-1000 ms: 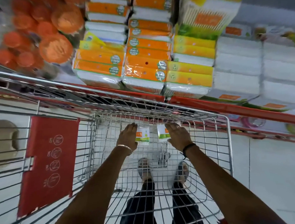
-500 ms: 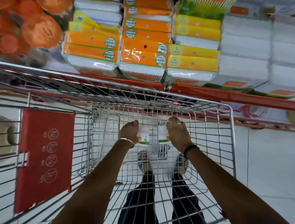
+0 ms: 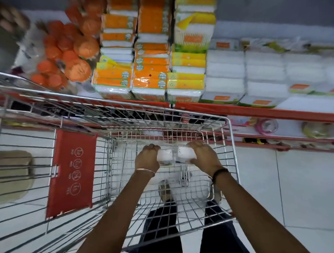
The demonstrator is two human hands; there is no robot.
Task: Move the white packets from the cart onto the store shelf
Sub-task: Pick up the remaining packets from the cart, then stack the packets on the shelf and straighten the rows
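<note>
your left hand (image 3: 147, 160) was clenched around one white packet (image 3: 164, 155) and your right hand (image 3: 203, 156) around another white packet (image 3: 186, 152) — both packets side by side, low inside the wire cart (image 3: 232, 142), near its far end. beyond the cart's rim, the red-edged store shelf (image 3: 257, 112) held stacked orange and yellow packs (image 3: 150, 77) — plain white packs to their right.

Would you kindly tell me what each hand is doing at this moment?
Left hand: closed on a small white plastic packet.
Right hand: closed on a second small white packet.
</note>
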